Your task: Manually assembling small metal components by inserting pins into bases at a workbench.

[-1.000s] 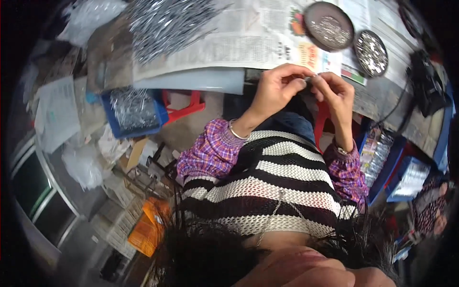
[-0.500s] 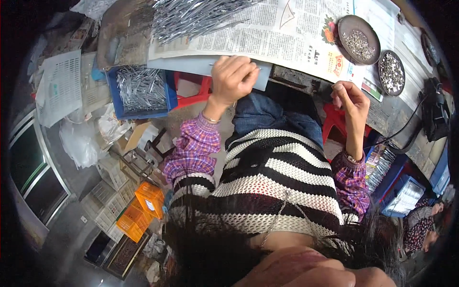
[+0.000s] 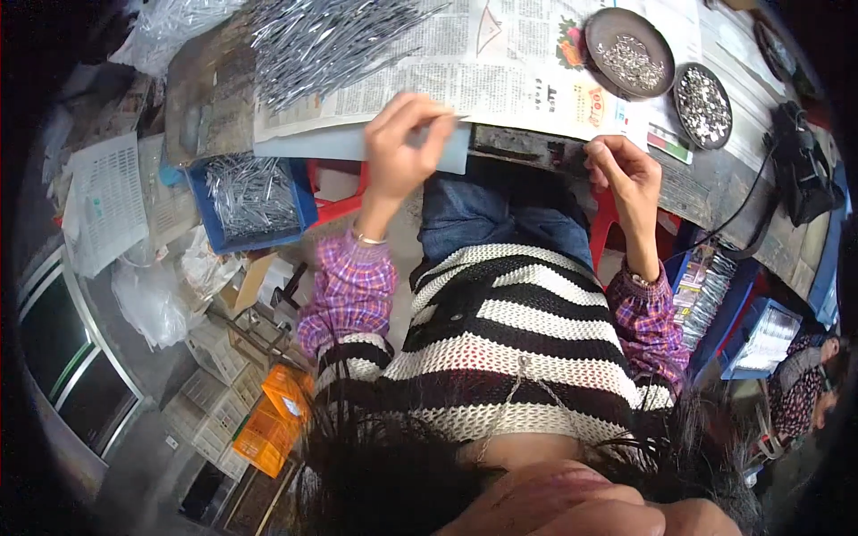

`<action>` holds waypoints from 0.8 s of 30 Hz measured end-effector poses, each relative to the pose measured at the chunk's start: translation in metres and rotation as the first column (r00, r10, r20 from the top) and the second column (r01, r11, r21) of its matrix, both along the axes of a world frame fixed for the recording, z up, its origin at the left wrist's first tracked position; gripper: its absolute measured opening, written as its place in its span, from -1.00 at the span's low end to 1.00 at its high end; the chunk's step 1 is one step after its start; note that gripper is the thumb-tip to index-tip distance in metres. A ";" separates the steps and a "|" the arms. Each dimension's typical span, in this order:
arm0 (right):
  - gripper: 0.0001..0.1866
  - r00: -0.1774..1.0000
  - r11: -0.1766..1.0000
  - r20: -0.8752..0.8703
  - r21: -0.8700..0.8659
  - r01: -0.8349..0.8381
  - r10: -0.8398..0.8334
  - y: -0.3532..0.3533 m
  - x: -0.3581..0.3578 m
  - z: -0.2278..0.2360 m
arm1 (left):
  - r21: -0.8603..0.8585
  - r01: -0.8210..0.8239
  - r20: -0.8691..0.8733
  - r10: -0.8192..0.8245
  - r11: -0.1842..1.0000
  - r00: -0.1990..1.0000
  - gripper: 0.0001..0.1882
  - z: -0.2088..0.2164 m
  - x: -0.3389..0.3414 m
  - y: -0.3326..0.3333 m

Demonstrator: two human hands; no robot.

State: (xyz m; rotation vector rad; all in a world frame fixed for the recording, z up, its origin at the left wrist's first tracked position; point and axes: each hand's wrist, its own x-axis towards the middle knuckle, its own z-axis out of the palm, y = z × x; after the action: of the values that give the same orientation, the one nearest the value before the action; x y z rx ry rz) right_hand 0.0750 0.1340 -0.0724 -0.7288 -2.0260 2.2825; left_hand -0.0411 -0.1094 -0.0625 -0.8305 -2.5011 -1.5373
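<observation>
My left hand [image 3: 399, 147] is raised at the table's near edge, over the newspaper's border. Its thumb and forefinger come together around a thin metal piece [image 3: 462, 118], of which only a dark tip shows; the hand is slightly blurred. To the right, my right hand [image 3: 628, 170] is closed in a pinch by the newspaper's near corner; whatever its fingertips hold is hidden. Beyond my left hand, a pile of slim silvery metal strips [image 3: 335, 40] lies on the newspaper [image 3: 483, 85]. Past my right hand sit a brown dish [image 3: 657, 85] of small metal parts and a smaller dark dish [image 3: 684, 121] with shiny pieces.
A blue bin [image 3: 214, 228] of metal strips stands below the table's left end, beside a red stool [image 3: 335, 212]. A black bag [image 3: 800, 170] with a strap lies on the right. Orange crates [image 3: 259, 438] stand lower left. Another person [image 3: 804, 389] is at far right.
The whole view has shifted, so the table sits further left and higher. My left hand has turned and its fingers have lifted a little. My right hand keeps its pinch near the newspaper's corner.
</observation>
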 end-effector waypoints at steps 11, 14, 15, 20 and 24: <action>-0.89 0.991 0.990 -0.123 0.120 0.075 -0.060 0.004 0.010 0.004 | 0.006 0.257 -0.184 -0.252 0.966 0.950 -0.90 -0.010 -0.014 0.100; -0.90 0.972 0.940 -0.233 0.333 0.070 0.010 0.007 0.004 0.002 | -0.138 0.099 -0.200 -0.125 0.985 0.972 -0.91 -0.005 -0.030 0.059; -0.89 0.949 0.842 -0.301 0.532 0.085 0.094 0.008 0.001 0.002 | -0.180 0.013 -0.211 -0.051 0.984 0.976 -0.92 -0.009 -0.037 0.043; -0.76 0.907 0.591 -0.279 0.805 0.042 0.316 0.000 -0.025 0.013 | -0.357 -0.237 -0.411 0.076 0.903 0.908 -0.87 -0.014 -0.063 -0.021; -0.73 0.875 0.416 -0.279 0.904 0.101 0.395 -0.005 -0.042 0.005 | -0.467 -0.328 -0.417 0.122 0.821 0.901 -0.84 -0.014 -0.062 -0.020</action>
State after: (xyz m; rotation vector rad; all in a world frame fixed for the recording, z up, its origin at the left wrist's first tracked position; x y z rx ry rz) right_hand 0.0331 0.1294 -0.0675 0.1143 -2.5876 0.8302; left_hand -0.1027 -0.1298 -0.0770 -0.7414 -2.6202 -0.5367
